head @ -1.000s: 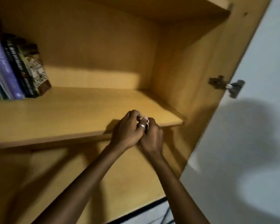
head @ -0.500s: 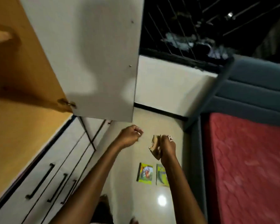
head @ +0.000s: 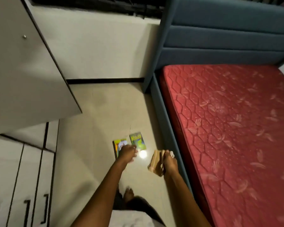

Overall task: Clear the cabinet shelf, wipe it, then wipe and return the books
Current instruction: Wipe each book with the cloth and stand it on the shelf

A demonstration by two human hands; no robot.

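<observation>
right hand (head: 170, 163): grips tan cloth (head: 156, 163), soft, light | left hand (head: 127, 153): fingers loose, empty | two books (head: 129, 143): flat on floor (head: 97, 112) ahead, left of bed (head: 228, 128) (thin, stiff, likely slick) | lift by an edge

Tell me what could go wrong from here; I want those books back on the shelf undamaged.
The two books lie flat on the floor just ahead of a bare foot, so a step forward might scuff them. The open cabinet door hangs beside the person, an easy bump when rising. The right hand grips a tan cloth-like item, leaving only the left hand free.
</observation>
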